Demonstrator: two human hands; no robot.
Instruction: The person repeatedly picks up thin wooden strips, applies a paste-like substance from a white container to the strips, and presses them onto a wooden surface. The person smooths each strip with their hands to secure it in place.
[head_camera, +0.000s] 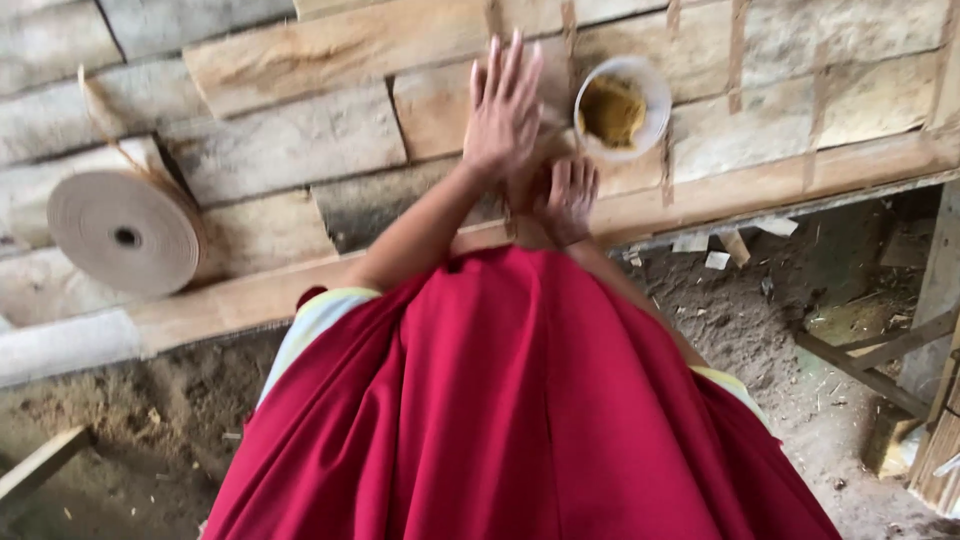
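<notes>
Left hand (503, 110): flat, fingers (515, 65) stretched out straight and together, palm down on the wooden sheets (300, 140), gripping nothing. Right hand (568, 198): just below and beside the left hand, partly under the left wrist, fingers spread loosely and resting on the wood near the front edge; whether it holds anything cannot be told. Bowl (621, 106): white, round, holding a yellow-brown paste; stands on the wooden sheets just right of the left hand's fingertips, apart from them. Wooden sheets: thin, pale, patchy strips laid side by side and overlapping across the surface, some joints covered by narrow brown bands. Roll of tape (125, 233): large, tan, lying on its side at the left of the surface, well apart from both hands, a loose end trailing upward. Red cloth (520, 400): the person's garment, filling the lower middle of the view. Floor (110, 420): bare dirt with wood scraps.
</notes>
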